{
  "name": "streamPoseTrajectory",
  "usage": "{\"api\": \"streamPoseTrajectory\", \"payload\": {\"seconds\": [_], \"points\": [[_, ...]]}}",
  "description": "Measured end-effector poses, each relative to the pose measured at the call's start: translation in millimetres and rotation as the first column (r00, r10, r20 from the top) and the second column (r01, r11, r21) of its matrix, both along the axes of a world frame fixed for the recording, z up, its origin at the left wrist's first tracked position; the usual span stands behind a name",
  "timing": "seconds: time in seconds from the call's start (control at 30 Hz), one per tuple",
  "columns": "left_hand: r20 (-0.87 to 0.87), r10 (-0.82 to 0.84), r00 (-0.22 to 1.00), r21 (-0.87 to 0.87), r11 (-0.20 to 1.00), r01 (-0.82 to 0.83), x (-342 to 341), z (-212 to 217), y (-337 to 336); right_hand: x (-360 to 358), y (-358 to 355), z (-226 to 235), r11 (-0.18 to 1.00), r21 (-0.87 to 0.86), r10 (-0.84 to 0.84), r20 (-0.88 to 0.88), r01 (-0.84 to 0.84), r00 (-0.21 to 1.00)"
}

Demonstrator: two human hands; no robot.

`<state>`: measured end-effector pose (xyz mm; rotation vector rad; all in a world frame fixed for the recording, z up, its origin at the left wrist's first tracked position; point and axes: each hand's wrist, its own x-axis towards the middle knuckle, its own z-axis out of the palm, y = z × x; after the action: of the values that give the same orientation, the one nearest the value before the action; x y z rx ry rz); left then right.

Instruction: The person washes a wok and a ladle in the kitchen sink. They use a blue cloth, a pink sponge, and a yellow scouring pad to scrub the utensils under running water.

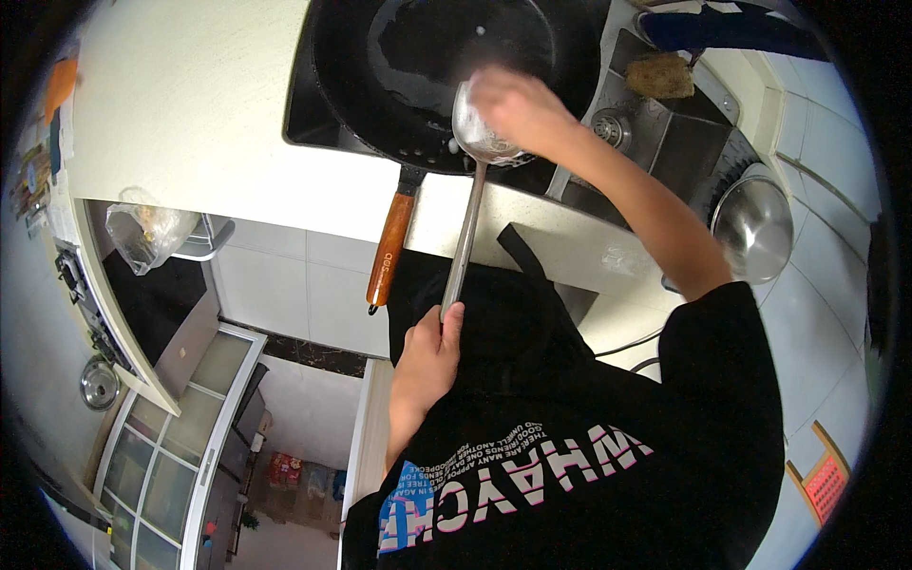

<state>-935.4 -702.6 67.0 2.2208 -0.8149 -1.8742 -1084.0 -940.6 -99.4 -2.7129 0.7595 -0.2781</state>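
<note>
Gripping the ladle [464, 237] by its handle, the left hand [429, 353] holds it over the wok's near side [353, 104]; the right hand [521, 112] blurs at its bowl, grasp unclear. Probably stiff, slippery if wet; the handle suits holding.

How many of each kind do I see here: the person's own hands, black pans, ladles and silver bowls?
Bare hands, left hand and right hand: 2
Brown-handled round black pan: 1
Long-handled silver metal ladle: 1
Round silver metal bowl: 1
Total: 5
</note>
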Motion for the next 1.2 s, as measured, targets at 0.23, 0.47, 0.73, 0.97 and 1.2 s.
{"api": "streamPoseTrajectory", "payload": {"seconds": [0.23, 0.47, 0.73, 0.97, 1.2], "points": [[0.095, -0.043, 0.995, -0.050, 0.998, 0.048, -3.5, 2.4, -2.2, -1.8, -4.6, 13.1, 0.998, -0.033, 0.054, -0.045, -0.055, 0.998], [0.068, -0.052, 0.996, -0.013, 0.998, 0.053, -1.5, 2.3, -3.7, -0.5, -5.1, -0.2, 0.997, 0.079, 0.021, -0.150, -0.009, 0.989], [0.045, -0.042, 0.998, 0.001, 0.999, 0.042, 2.9, 2.9, -5.2, -13.3, -19.9, 2.1, 0.999, -0.034, 0.036, -0.008, -0.036, 0.999], [0.049, -0.028, 0.998, -0.046, 0.998, 0.030, 2.3, 1.5, 1.8, -39.4, -4.8, 21.2, 0.933, 0.284, -0.236, 0.014, 0.222, 0.972], [0.044, -0.031, 0.999, -0.036, 0.999, 0.033, 0.1, 1.4, 2.2, -35.1, 7.3, 47.0, 0.919, 0.385, 0.025, -0.270, 0.084, 0.963]]}}
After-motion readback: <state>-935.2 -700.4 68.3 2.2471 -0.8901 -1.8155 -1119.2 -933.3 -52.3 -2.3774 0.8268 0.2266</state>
